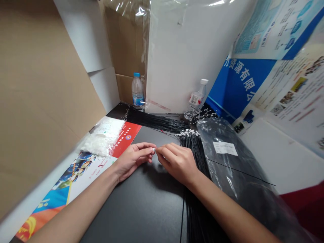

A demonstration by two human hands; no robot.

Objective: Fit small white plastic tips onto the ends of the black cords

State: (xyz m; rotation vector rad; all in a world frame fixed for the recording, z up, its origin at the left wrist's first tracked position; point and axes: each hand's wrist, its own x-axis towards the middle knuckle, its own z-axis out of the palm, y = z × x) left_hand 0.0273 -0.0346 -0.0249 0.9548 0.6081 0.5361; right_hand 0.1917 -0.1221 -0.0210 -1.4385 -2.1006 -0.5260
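Note:
Above the dark grey tabletop (131,206), my left hand (134,158) pinches a small white plastic connector (153,149) between thumb and forefinger. The fingertips of my right hand (177,160) meet it from the other side, closed on what looks like the end of a thin black wire; the fingers mostly hide it. A single black wire (182,216) trails below the right wrist. Beside and under my right forearm lies a bundle of black wires (198,155), with white connectors (188,133) at its far end.
More black wires (159,121) lie across the back. A clear bag of white pieces (101,138) rests at left on printed sheets (98,170). Two bottles, one blue-capped (137,91) and one white-capped (198,96), stand behind. At right lies a labelled plastic bag (227,162). Cardboard (45,84) walls the left.

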